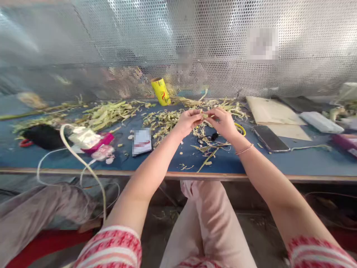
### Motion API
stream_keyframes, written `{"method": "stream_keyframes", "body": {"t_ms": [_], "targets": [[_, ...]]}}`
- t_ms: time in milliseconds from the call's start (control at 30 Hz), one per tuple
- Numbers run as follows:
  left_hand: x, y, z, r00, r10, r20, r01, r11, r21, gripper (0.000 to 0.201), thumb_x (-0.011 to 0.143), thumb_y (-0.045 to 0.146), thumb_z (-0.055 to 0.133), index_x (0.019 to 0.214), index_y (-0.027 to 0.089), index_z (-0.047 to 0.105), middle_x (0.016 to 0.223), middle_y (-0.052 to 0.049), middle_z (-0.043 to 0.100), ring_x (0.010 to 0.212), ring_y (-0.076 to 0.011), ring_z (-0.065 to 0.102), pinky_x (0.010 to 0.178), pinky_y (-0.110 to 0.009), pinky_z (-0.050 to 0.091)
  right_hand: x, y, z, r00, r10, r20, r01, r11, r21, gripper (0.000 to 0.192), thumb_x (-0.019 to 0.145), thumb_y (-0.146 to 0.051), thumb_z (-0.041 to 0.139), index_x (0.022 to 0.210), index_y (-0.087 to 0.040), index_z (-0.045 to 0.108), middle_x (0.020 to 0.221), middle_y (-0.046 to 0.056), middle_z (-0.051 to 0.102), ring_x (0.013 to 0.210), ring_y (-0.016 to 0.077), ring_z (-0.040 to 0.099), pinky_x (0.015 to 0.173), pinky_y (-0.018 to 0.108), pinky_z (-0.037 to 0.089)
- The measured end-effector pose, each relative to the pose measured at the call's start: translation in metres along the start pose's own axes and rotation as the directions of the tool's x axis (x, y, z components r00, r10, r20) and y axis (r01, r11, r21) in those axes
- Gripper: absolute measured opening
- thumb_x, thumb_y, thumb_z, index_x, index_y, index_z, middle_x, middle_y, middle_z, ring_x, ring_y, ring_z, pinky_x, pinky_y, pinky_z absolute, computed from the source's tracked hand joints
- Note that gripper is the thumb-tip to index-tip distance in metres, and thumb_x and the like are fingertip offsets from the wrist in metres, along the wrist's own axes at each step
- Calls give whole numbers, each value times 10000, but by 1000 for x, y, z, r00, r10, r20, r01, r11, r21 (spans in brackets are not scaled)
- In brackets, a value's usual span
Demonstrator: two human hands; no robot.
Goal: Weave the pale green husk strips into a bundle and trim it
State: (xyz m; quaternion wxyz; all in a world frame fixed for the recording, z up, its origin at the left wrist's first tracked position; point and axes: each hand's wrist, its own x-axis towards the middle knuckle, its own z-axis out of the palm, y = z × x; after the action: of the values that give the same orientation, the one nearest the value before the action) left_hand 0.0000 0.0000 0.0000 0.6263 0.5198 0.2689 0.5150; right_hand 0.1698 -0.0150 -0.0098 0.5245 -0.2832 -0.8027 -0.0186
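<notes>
My left hand (188,123) and my right hand (222,121) meet over the middle of the blue table (178,158). Between their fingertips is a small pale yellow-green plant piece (205,115), pinched from both sides; its exact kind is too small to make out. Below and behind the hands lies a loose heap of dry, curled plant strips (161,121). Just under my right hand are a small black item (214,137) and a yellow ring (240,129), partly hidden. A long thin stalk (208,160) points toward the table's front edge.
A yellow tube (161,91) leans by the perforated metal screen (223,48). Leftward are more strips (108,115), a small box (142,141), a black pouch (43,136) and a looping cable (89,167). A phone (270,139), brown paper (272,111) and white case (322,122) lie right.
</notes>
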Motion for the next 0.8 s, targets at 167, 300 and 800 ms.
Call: {"method": "stream_keyframes", "body": {"t_ms": [167, 300, 800], "targets": [[-1, 0, -1, 999, -38, 9, 38, 999, 31, 219, 627, 134, 755, 771, 128, 590, 612, 48, 614, 561, -40, 585, 639, -197, 496, 0, -3, -4, 998, -36, 44, 38, 998, -42, 122, 884, -282, 568, 930, -201, 645, 857, 53, 646, 759, 162, 599, 682, 312, 522], [-2, 1, -1, 997, -73, 10, 73, 996, 43, 233, 618, 114, 763, 764, 117, 581, 614, 38, 621, 577, -47, 601, 646, -199, 503, 0, -5, -7, 994, -68, 89, 74, 995, -63, 122, 901, -266, 541, 907, -198, 642, 832, 56, 635, 744, 157, 586, 690, 309, 516], [-3, 2, -3, 992, -105, 67, 107, 994, -30, 188, 647, 57, 716, 772, 114, 588, 655, 11, 661, 604, -63, 637, 670, -201, 536, 1, -11, -7, 984, -144, 103, 157, 979, -133, 138, 902, -173, 484, 872, -194, 617, 831, 67, 619, 763, 163, 578, 728, 328, 521]]}}
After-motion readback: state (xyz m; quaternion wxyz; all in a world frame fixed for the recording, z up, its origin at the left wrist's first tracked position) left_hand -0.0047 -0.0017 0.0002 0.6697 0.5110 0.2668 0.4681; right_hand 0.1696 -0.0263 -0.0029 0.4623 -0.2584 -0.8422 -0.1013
